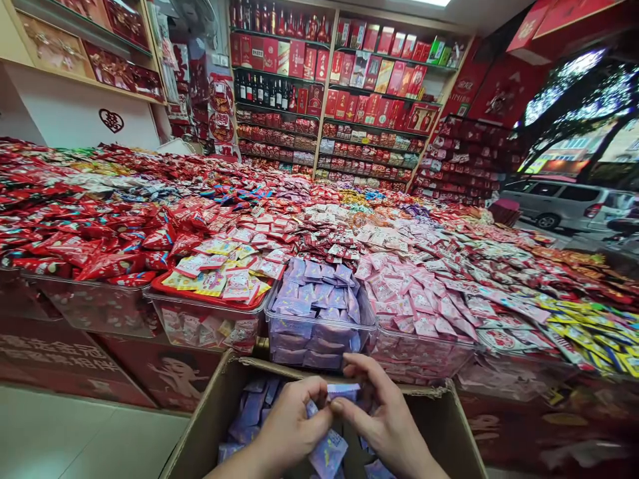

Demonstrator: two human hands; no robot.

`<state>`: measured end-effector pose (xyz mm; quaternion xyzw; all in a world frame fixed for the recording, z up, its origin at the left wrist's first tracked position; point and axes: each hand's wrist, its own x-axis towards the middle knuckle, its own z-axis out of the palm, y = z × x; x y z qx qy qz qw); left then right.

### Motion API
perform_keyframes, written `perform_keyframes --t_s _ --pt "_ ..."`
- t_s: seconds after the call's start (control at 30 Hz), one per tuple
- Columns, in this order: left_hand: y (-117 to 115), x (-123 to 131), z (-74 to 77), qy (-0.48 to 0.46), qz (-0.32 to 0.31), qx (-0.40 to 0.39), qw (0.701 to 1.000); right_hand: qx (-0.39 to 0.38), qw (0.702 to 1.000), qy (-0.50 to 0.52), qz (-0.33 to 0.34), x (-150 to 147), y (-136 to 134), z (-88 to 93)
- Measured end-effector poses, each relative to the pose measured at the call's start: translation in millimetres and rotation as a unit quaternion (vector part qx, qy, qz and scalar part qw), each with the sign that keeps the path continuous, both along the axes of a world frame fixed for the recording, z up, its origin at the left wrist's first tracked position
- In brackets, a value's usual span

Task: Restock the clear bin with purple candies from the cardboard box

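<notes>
Above an open cardboard box (462,426), my two hands meet at the lower middle of the view. My left hand (297,416) is closed on small purple packets; one packet (328,454) hangs below its fingers. Between thumb and fingers, my right hand (384,412) pinches another purple packet (343,392), whose end the left fingertips also touch. More purple packets (248,416) lie loose inside the box. Just beyond the box stands a clear plastic bin (369,326), where purple packets (319,286) are laid in stacked rows.
Left of that bin is a red-rimmed bin (164,289) with pink and yellow packets; to the right, a bin of pink packets (417,296). Red packets (127,239) heap at far left. Shelves (327,93) with bottles and boxes line the back. A van (564,199) stands outside.
</notes>
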<state>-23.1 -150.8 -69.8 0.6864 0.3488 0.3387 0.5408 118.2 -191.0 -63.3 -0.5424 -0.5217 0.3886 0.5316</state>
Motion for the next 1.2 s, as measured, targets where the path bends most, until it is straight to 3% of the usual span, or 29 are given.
perform_keyframes --t_s 0.07,0.13,0.33,0.5,0.67,0.77,0.97,1.2 --pt "1 -2 0.4 0.043 -0.024 0.032 0.998 0.042 0.995 -0.086 0.02 6 0 5.4" --pt "3 -3 2.5 0.055 -0.042 0.028 0.997 0.043 0.993 -0.11 0.023 11 1 9.7" --pt "9 -8 11.6 0.019 -0.045 -0.031 0.998 -0.074 0.995 0.067 -0.025 12 3 10.1" --pt "11 -11 8.3 -0.026 -0.038 -0.057 0.997 -0.057 0.998 -0.016 -0.015 22 2 31.9" --pt "13 -11 5.7 -0.038 0.011 -0.038 0.999 0.048 0.99 -0.099 -0.083 52 44 72.7" --pt "13 -11 4.3 -0.002 0.021 0.006 1.0 0.039 0.983 -0.162 -0.083 58 83 81.5" --pt "15 -13 -2.2 0.042 0.037 0.081 0.995 0.02 0.898 -0.432 -0.088 38 125 77.0" --pt "16 -13 -6.1 0.076 0.036 0.146 0.986 -0.046 0.852 -0.519 -0.042 35 131 71.8"
